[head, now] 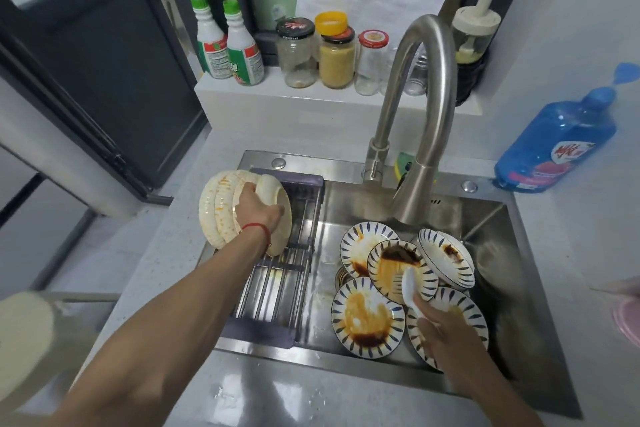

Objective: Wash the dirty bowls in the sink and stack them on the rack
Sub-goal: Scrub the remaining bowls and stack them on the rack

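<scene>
Several cream ribbed bowls (216, 211) stand on edge at the far left end of the grey rack (277, 284) that spans the sink. My left hand (258, 208) grips the rightmost cream bowl (277, 204) of that row. In the basin lie several sauce-smeared bowls with blue leaf rims (367, 317). My right hand (446, 326) holds a white spoon (410, 289) over them, its tip touching a stained bowl (394, 269).
The steel faucet (420, 121) arches over the sink (485, 218). A blue detergent bottle (557, 142) lies on the counter at right. Jars (336, 55) and spray bottles (225, 42) line the back ledge. A green-yellow sponge (403, 163) sits behind the faucet.
</scene>
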Demonstrator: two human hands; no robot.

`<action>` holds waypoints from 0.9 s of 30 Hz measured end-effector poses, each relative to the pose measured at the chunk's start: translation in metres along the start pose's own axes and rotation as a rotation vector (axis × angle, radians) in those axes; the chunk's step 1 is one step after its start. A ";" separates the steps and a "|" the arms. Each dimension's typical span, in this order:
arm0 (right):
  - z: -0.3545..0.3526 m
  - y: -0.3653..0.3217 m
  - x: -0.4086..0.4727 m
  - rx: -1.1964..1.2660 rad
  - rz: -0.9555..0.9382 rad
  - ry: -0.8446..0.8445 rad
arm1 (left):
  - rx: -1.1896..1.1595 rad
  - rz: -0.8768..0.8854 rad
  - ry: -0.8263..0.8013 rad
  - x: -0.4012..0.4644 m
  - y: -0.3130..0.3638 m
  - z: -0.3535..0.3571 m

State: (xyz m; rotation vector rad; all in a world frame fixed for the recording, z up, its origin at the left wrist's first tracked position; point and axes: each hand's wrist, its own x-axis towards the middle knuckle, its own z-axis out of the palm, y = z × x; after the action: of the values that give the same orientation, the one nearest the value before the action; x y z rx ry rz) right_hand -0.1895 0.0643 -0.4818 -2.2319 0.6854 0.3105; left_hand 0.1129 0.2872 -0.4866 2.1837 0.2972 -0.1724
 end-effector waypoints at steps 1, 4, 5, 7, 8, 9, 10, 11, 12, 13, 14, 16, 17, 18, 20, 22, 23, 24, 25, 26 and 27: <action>0.000 0.000 -0.002 0.011 0.006 0.005 | 0.015 0.005 0.008 0.002 -0.001 0.003; 0.001 0.006 -0.005 0.044 0.027 -0.028 | 0.081 0.026 0.010 0.007 -0.005 0.007; 0.002 0.009 -0.005 0.041 0.040 -0.036 | 0.115 0.045 0.013 0.009 -0.007 0.008; 0.003 0.015 -0.004 0.035 0.059 -0.044 | 0.191 0.122 0.046 0.010 -0.009 0.008; 0.004 0.018 -0.003 0.034 0.061 -0.042 | 0.226 0.173 0.065 0.011 -0.009 0.006; 0.004 0.019 -0.003 0.033 0.061 -0.045 | 0.265 0.229 0.083 0.012 -0.010 0.005; 0.005 0.021 -0.001 0.032 0.060 -0.047 | 0.320 0.284 0.097 0.013 -0.012 0.003; 0.005 0.021 0.000 0.027 0.058 -0.051 | 0.398 0.341 0.120 0.014 -0.014 0.000; 0.005 0.020 0.001 0.027 0.058 -0.054 | 0.492 0.399 0.153 0.016 -0.017 -0.004; 0.005 0.018 0.002 0.028 0.063 -0.059 | 0.587 0.456 0.188 0.018 -0.020 -0.007; 0.005 0.017 0.003 0.035 0.071 -0.056 | 0.659 0.498 0.218 0.020 -0.021 -0.011; 0.006 0.018 0.005 0.027 0.087 -0.051 | 0.704 0.521 0.203 0.022 -0.024 -0.016; 0.006 0.019 0.005 0.022 0.096 -0.050 | 0.708 0.527 0.178 0.021 -0.025 -0.017; 0.006 0.021 0.005 0.022 0.102 -0.050 | 0.724 0.535 0.166 0.020 -0.025 -0.016; 0.007 0.023 0.005 0.041 0.103 -0.048 | 0.778 0.563 0.185 0.016 -0.027 -0.014; 0.007 0.028 0.005 0.044 0.122 -0.049 | 0.796 0.634 0.207 0.005 -0.027 -0.005; 0.007 0.030 0.007 0.050 0.134 -0.055 | 0.783 0.689 0.200 -0.003 -0.027 0.001; 0.007 0.032 0.009 0.054 0.139 -0.055 | 0.755 0.745 0.181 -0.015 -0.026 0.008; 0.004 0.034 0.011 0.049 0.160 -0.058 | 0.712 0.795 0.133 -0.028 -0.026 0.022; 0.002 0.038 0.014 0.053 0.171 -0.050 | 0.658 0.819 0.066 -0.045 -0.023 0.035; -0.003 0.044 0.015 0.071 0.196 -0.039 | 0.591 0.792 -0.055 -0.064 -0.018 0.055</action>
State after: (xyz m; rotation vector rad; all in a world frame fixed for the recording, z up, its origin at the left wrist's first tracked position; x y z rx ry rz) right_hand -0.2016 0.0315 -0.5126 -2.0896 0.8831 0.4194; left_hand 0.0452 0.2430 -0.5184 2.6871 -0.7405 0.1473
